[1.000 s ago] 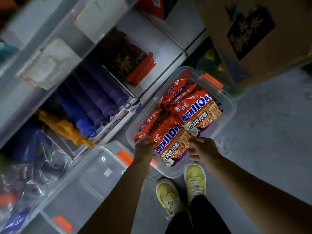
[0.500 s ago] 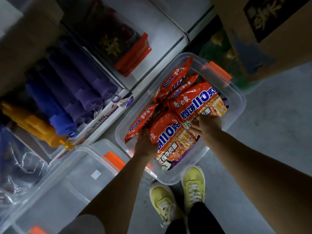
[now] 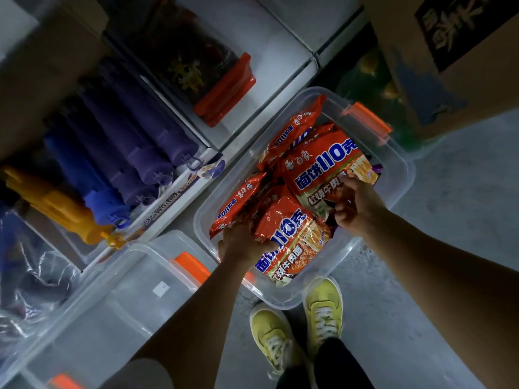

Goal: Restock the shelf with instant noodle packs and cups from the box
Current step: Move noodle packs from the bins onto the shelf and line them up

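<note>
Head view
Task item: orange instant noodle packs (image 3: 297,192) lie heaped inside the clear plastic bin (image 3: 398,175) on the floor, at 12 o'clock from the yellow shoes (image 3: 323,313).
Left hand (image 3: 241,242): fingers curled round the left edge of the near pack (image 3: 292,234), at 9 o'clock of that pack.
Right hand (image 3: 356,203): fingers curled onto the lower edge of the far pack (image 3: 323,167), pinching the film at 5 o'clock of it.
Handling (judgement): packs are probably light; the film wrapper is glossy, crinkly and likely slippery; the noodle block inside is brittle and may crack if squeezed.
Hold point (judgement): grip at the crimped end seams or flat across the block, not at the centre with force.
Bin contents: several orange packs, some flat, some on edge along the 10 o'clock wall; a purple wrapper (image 3: 376,167) shows beneath.
Second bin (image 3: 134,265): at 8 o'clock, clear, orange latch; contents cannot be told.
Shelf (image 3: 280,37): at 11 o'clock, carrying a dark orange-trimmed box (image 3: 224,91).
Cardboard box (image 3: 449,66): at 1 o'clock; contents hidden.
</note>
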Demonstrator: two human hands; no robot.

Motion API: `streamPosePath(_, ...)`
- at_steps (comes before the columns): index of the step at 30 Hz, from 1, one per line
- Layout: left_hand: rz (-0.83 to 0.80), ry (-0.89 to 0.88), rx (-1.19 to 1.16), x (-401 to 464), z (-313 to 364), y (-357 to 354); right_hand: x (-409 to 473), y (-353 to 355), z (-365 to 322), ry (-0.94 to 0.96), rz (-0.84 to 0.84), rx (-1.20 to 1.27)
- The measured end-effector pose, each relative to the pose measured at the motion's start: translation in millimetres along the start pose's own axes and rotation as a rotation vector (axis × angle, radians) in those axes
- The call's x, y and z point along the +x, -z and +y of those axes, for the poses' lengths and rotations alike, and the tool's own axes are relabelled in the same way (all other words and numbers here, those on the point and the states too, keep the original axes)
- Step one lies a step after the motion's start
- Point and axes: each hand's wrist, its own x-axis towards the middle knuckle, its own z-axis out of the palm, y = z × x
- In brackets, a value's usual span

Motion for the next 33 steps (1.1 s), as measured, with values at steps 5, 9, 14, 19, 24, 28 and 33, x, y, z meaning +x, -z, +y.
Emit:
streamPosePath(5,-0.108,0.005,-0.071,-8.6,10.5,5.6,-8.4,0.8,-4.3,0.066,0.064,-0.019)
streamPosePath(9,-0.061,-0.007,-0.006,-22.8,15.3,15.6,-24.9,-2.9,-16.1,0.134,0.072,-0.069)
streamPosePath(14,-0.1,0.004,-0.105,-43.2,21.5,34.6,-49.4,13.0,-22.0,0.195,0.034,-0.116)
streamPosePath(19,-0.169,0.061,-0.458,-74.5,16.2,64.5,-81.9,42.6,-10.8,0.124,-0.206,-0.066)
streamPosePath(24,-0.127,0.083,-0.722,-119.0,21.1,112.1,-129.2,60.1,0.1,0.085,-0.484,-0.204)
streamPosePath(28,-0.149,0.006,-0.776,-154.4,29.1,144.3,-170.7,65.1,-2.3,0.089,-0.558,-0.244)
streamPosePath(33,-0.179,-0.105,-0.815,-201.0,39.6,170.4,-220.2,66.6,-23.9,0.193,-0.594,-0.3)
